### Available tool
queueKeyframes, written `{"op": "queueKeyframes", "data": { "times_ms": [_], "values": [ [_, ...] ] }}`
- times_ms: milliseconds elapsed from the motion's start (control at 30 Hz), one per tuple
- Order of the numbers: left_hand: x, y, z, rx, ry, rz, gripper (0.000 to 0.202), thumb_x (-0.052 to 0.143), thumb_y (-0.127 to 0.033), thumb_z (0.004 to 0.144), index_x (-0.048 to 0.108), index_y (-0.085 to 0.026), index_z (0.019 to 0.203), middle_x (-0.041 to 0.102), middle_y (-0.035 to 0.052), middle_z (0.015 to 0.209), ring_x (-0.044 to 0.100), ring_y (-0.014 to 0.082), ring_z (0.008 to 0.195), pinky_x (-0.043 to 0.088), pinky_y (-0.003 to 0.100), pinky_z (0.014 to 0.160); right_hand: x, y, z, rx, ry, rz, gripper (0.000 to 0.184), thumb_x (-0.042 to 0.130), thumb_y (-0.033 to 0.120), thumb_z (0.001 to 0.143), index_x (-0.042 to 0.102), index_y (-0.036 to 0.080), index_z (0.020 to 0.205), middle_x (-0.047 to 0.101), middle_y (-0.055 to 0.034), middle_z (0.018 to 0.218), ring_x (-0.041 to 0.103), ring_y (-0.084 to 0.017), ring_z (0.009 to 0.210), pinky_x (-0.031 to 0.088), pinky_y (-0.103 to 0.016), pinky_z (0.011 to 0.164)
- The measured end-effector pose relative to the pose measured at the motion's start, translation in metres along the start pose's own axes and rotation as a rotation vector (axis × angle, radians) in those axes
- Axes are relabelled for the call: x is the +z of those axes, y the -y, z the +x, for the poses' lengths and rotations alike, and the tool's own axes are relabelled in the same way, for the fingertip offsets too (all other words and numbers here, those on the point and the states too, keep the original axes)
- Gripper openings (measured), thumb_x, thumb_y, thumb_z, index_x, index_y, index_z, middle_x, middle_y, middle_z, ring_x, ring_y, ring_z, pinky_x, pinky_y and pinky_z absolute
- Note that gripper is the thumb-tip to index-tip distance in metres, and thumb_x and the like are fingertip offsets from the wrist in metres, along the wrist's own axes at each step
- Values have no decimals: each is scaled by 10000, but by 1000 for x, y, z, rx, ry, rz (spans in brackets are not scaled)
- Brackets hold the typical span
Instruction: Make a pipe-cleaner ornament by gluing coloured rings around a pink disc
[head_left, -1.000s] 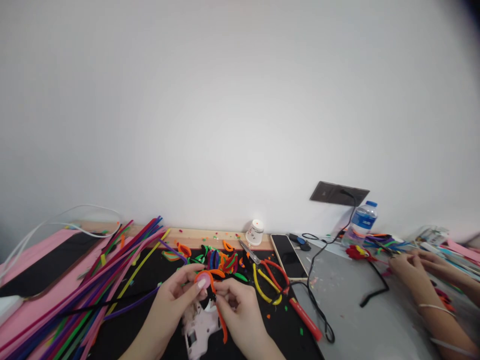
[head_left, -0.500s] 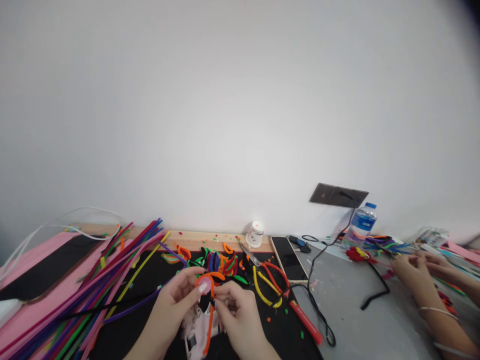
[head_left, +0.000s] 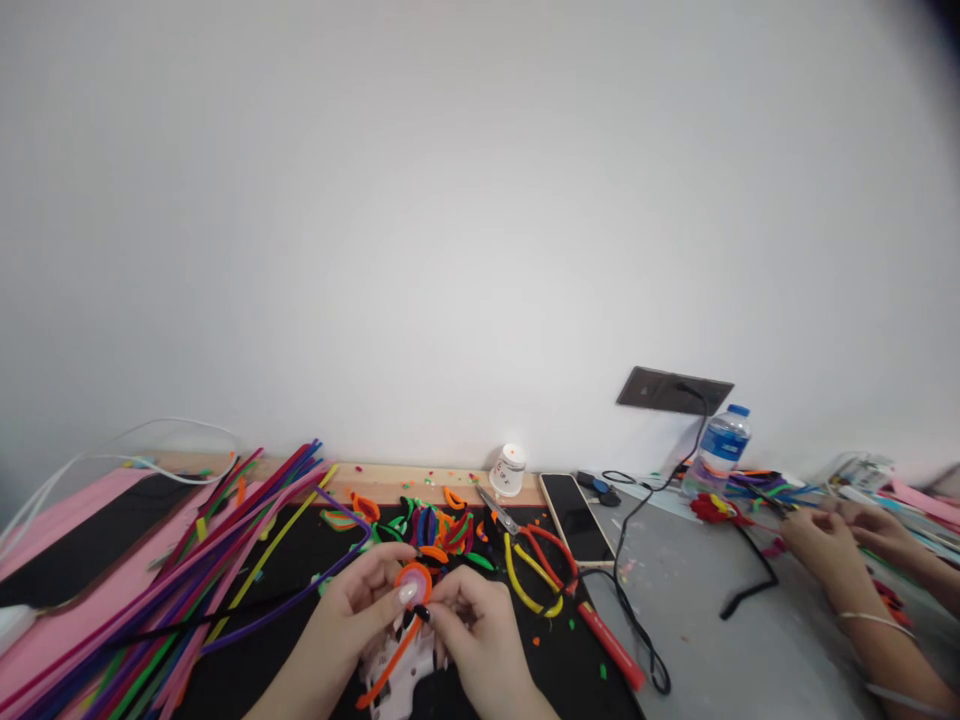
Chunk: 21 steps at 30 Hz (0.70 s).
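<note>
My left hand (head_left: 352, 620) and my right hand (head_left: 472, 630) meet low in the middle, both pinched on an orange pipe cleaner (head_left: 409, 610). Its top is curled into a small loop around a pink disc at my left thumb. Its loose tail slants down to the left. Under my hands lies a pink glue gun (head_left: 401, 672) on the black mat (head_left: 247, 660).
Long coloured pipe cleaners (head_left: 187, 570) fan out at left. Cut loops (head_left: 435, 525), scissors (head_left: 499, 507), yellow and red pliers (head_left: 536, 565), a phone (head_left: 574, 515), a white jar (head_left: 510, 468) and a water bottle (head_left: 716, 450) lie behind. Another person's hands (head_left: 832, 545) work at right.
The orange tail has swung from hanging down on the right to slanting down on the left, and the loop at my left thumb has been wound tighter. My hands stayed in place.
</note>
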<state>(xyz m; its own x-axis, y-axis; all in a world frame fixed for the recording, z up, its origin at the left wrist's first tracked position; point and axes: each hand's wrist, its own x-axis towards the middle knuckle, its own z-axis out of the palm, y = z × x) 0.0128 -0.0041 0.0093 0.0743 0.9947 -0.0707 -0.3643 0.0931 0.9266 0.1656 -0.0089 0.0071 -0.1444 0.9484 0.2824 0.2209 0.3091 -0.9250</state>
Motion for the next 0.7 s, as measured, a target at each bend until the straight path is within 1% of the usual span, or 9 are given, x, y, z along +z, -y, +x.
{"op": "queueKeyframes", "data": {
  "times_ms": [67,133,267,400,500,567,633,700],
  "values": [
    [1,-1,0,-20,8,-49,360,844,-373,565,703,-200,848,667,-11,649,601,143,562,463,218,513,0,0,0,12,8,27,193,643,257,796,595,175,628,489,59,481,449,-87,400,352,-177,401],
    [1,0,0,-53,20,-105,370,859,-367,547,708,-204,843,677,-9,663,614,150,597,480,234,561,1,-1,-1,26,14,49,168,634,223,791,582,175,638,494,59,490,451,-87,406,352,-177,409],
    [1,2,2,-100,63,-193,349,872,-340,551,717,-208,834,683,-10,680,612,134,593,476,230,569,1,-1,-1,38,7,81,140,625,179,766,563,179,640,480,64,491,436,-85,402,344,-178,407],
    [0,4,2,-112,88,-253,347,891,-317,530,728,-210,817,693,-13,665,620,126,590,481,223,582,1,2,-1,55,-1,113,136,626,179,748,553,179,633,466,67,480,427,-82,395,332,-176,400],
    [-1,7,2,-126,84,-279,341,895,-303,524,729,-208,806,693,-14,638,628,131,578,490,232,584,3,4,0,94,9,185,174,648,227,742,542,174,615,460,72,440,412,-68,358,318,-164,378],
    [-1,9,2,-124,98,-290,343,896,-296,524,729,-203,809,690,-14,621,630,133,560,491,233,568,5,4,1,158,26,271,229,677,299,731,534,170,606,498,58,431,415,-61,329,324,-158,356],
    [-2,11,4,-112,105,-292,351,899,-297,515,726,-197,804,685,-17,597,627,133,536,490,231,546,7,4,2,244,34,372,303,724,384,691,531,168,601,546,36,432,439,-66,306,342,-159,333],
    [-3,14,5,-86,88,-286,347,899,-291,516,721,-189,796,679,-20,586,625,130,534,490,225,542,9,4,3,307,25,464,374,779,444,621,530,166,595,567,27,419,467,-77,292,374,-167,324]
  ]
}}
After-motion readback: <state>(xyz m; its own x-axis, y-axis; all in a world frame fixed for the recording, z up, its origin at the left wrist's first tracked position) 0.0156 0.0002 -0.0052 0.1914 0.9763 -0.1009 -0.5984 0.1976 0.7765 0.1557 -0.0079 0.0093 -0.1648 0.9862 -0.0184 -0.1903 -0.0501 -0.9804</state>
